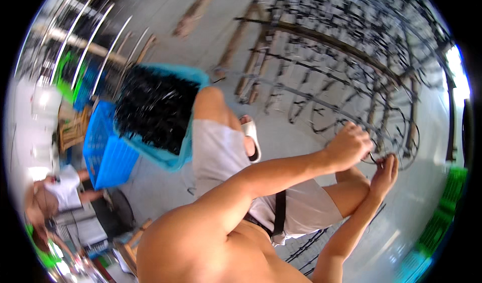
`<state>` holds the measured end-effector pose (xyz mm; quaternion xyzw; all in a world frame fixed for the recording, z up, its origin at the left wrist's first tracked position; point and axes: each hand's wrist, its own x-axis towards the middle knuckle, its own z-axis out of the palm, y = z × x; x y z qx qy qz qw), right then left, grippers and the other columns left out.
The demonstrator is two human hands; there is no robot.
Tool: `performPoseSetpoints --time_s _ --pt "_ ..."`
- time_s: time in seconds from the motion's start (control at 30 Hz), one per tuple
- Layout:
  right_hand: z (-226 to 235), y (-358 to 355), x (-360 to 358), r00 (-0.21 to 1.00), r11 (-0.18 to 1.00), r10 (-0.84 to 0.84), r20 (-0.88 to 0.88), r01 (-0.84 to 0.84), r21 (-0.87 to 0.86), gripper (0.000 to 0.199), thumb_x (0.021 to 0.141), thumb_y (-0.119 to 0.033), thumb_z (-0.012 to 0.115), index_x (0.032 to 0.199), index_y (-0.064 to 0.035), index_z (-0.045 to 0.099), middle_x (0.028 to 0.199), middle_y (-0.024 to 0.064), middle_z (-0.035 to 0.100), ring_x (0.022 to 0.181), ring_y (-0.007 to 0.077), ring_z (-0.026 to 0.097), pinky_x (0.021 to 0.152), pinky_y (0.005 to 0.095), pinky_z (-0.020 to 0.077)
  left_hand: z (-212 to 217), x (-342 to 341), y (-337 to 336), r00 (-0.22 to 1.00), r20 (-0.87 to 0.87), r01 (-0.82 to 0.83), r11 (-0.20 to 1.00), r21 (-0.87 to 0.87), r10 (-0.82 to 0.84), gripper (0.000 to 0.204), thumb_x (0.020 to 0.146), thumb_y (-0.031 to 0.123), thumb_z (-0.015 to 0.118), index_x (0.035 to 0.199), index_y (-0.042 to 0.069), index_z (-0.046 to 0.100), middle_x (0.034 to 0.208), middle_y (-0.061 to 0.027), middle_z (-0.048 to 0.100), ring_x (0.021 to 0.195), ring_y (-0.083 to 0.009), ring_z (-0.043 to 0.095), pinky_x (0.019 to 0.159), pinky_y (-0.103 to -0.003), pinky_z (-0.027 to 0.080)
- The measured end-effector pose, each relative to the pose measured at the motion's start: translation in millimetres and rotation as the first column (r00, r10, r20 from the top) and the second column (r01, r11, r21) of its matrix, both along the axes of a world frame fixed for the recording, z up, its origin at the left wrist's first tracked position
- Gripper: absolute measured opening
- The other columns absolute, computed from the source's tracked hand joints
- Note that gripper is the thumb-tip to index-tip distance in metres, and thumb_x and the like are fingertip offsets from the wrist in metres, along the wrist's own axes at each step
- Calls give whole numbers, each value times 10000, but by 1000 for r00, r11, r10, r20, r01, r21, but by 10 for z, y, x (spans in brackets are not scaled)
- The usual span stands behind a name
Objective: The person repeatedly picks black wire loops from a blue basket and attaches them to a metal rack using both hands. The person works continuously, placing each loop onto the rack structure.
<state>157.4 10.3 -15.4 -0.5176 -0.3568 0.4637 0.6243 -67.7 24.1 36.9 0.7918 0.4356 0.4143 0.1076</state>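
My left hand [350, 145] is closed, its fingers pinched at the end of a long rod [301, 93] strung with thin black loops. Just below and to the right, my right hand [385, 176] has its fingers pressed together on a thin black strip [372, 158] that shows between the two hands. What lies inside the left fingers is hidden. Larger thin dark loops [415, 145] hang beside my hands. Beyond the rod stands a wooden rack [331, 44] crowded with rows of small black pieces, blurred by motion.
A turquoise tub [173, 161] full of black strips [155, 107] stands by my knee, with a blue crate [115, 155] against it. Wooden beams [198, 9] lie on the floor ahead. Green crates [452, 188] line the right side. Another person [47, 197] sits far left.
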Motion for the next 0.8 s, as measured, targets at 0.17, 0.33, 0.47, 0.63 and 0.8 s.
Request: performPoseSetpoints --time_s 0.17,0.33,0.47,0.63,0.8 --pt "62 -127 -222 1000 999 7 -24 -6 47 275 968 -176 499 1122 51 527 974 71 553 794 160 531 774 308 459 -77 -87 -345 994 -22 -106 994 19 106 59 753 159 583 738 108 609 741 -23 557 802 -202 546 886 -395 371" --pt "288 -141 -205 745 976 -199 636 209 61 407 951 -198 526 1230 94 479 1154 171 564 1032 233 559 909 326 443 232 -1515 -664 959 221 -206 973 105 179 140 740 106 687 838 76 590 835 -40 585 857 -210 583 958 -412 366" --pt "607 -459 -1058 430 921 -361 828 306 242 369 931 -178 549 1195 77 506 1085 163 584 958 223 561 847 321 449 -61 -3554 -1219 514 56 -754 482 -446 856 189 936 163 494 1027 19 577 966 -161 624 815 -221 646 603 -356 518" --pt "408 -817 -2595 670 966 171 722 -259 12 232 913 -79 550 1119 28 545 986 74 565 884 166 537 795 285 442 -1118 -4833 -1781 265 -678 -951 70 -301 686 512 825 351 646 1142 -15 481 954 -228 626 837 -419 627 735 -479 510" --pt "531 -1037 -4096 569 611 786 242 -775 -160 213 906 -63 557 1097 32 551 952 74 577 841 110 539 745 256 459 -1285 -4872 -1787 202 -486 -915 -13 -403 850 301 835 242 615 1059 44 577 888 -174 658 849 -378 637 714 -477 503"
